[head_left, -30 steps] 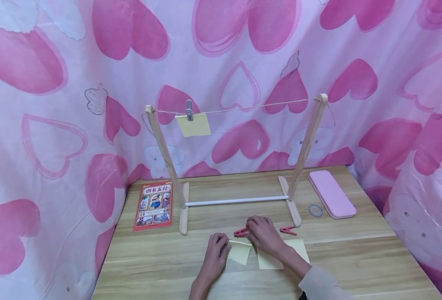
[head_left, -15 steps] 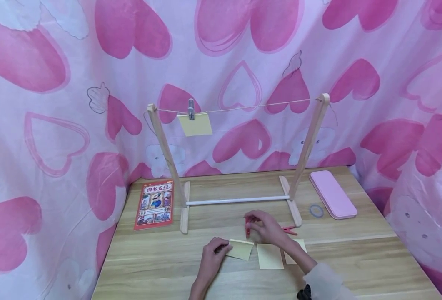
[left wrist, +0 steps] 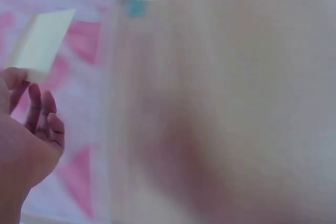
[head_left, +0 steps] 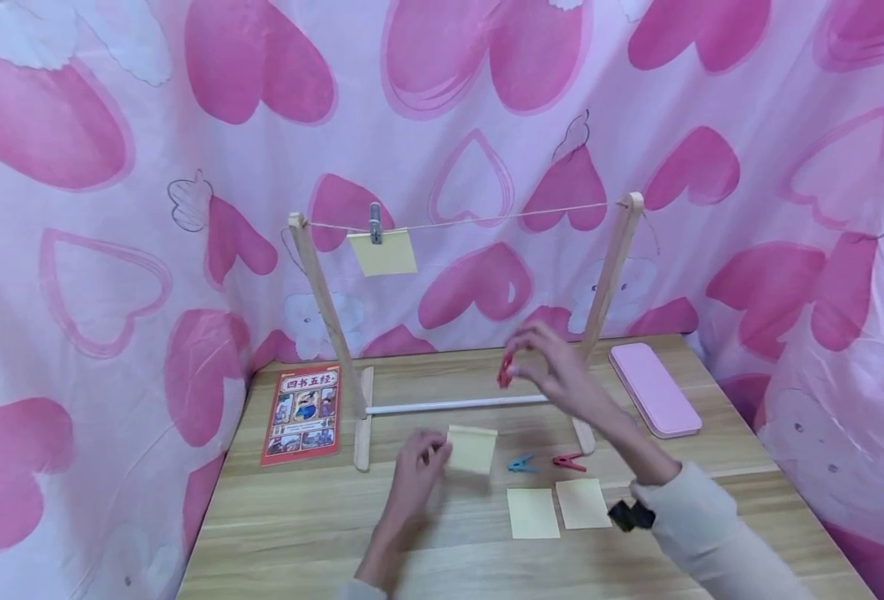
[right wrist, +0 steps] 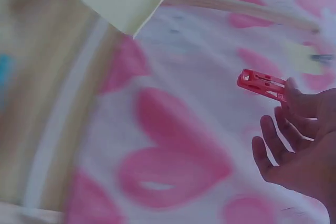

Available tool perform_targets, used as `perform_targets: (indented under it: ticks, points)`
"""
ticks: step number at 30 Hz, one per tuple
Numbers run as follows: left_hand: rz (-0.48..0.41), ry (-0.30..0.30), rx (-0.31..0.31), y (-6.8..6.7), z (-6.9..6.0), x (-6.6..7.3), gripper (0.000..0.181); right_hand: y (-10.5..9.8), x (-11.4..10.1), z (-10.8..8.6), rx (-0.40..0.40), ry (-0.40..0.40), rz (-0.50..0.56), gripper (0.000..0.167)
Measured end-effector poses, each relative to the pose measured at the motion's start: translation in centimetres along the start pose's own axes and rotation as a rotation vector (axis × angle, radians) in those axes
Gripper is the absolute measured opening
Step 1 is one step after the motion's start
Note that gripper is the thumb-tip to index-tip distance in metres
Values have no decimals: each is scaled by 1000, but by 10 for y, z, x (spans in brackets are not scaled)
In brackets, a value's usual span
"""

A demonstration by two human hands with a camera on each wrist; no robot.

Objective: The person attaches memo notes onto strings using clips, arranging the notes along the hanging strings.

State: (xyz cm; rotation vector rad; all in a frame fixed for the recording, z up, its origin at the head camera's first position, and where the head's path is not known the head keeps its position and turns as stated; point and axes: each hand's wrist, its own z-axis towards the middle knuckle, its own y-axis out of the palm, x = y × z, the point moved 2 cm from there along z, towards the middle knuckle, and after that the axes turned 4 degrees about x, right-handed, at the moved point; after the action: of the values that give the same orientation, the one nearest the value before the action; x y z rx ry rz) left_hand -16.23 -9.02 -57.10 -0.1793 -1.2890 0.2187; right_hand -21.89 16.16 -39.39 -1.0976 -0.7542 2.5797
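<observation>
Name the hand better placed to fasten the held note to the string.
Probably the right hand: it pinches a red clip, while the left hand holds the yellow note.

The held sticky note (head_left: 474,452) is pale yellow, like the hanging note (head_left: 391,257) under its silver-grey clip (head_left: 376,223). The held clothespin (right wrist: 261,83) is bright red, one resting clothespin (head_left: 570,462) red, the other clothespin (head_left: 521,464) blue. The pencil case (head_left: 655,390) is plain pink, the booklet (head_left: 302,414) red with multicoloured panels, the rod (head_left: 456,406) white, the counter (head_left: 299,533) tan with wood grain, the curtain (head_left: 442,125) pale pink with deeper pink hearts
</observation>
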Motion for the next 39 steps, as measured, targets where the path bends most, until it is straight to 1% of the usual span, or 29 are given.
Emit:
perform_targets:
  ticks: [1,2,3,4,7,8,10,13,16,19,21,25,28,33,36,39]
  points:
    - [16,-14,2,-4,11,18,16,-8,-8,11,17,-29,-3,19]
    - [20,-21,18,-8,23,33,16,-16,-16,21,22,-46,7,19]
    - [26,-9,35,-11,34,48,17,-22,-25,31,27,-66,15,20]
    - [30,-10,55,-14,44,63,17,-28,-33,41,31,-86,32,21]
    - [4,-13,102,-24,72,103,20,-43,-57,67,26,-129,77,22]
    - [-17,-32,117,-27,80,114,22,-47,-64,76,28,-148,85,22]
    - [-52,-45,141,-33,95,134,25,-54,-77,92,43,-185,88,22]
    - [-103,-33,166,-41,117,158,27,-62,-89,116,70,-212,73,22]
    - [-165,-15,192,-48,135,177,28,-69,-94,138,88,-188,59,20]
    - [-225,5,211,-51,148,191,28,-74,-95,157,99,-128,52,17]
    - [-260,11,210,-51,155,197,27,-76,-94,169,110,-89,52,15]
    - [-324,9,189,-47,165,204,26,-75,-91,187,132,-48,58,13]
    - [-365,4,197,-45,168,205,26,-72,-88,198,137,-19,52,11]
    - [-376,-7,217,-44,171,206,27,-67,-76,207,129,43,35,6]
    - [-367,-14,218,-43,173,208,27,-64,-70,208,110,46,31,6]
    - [-359,-12,229,-44,174,211,27,-61,-69,209,98,35,36,6]
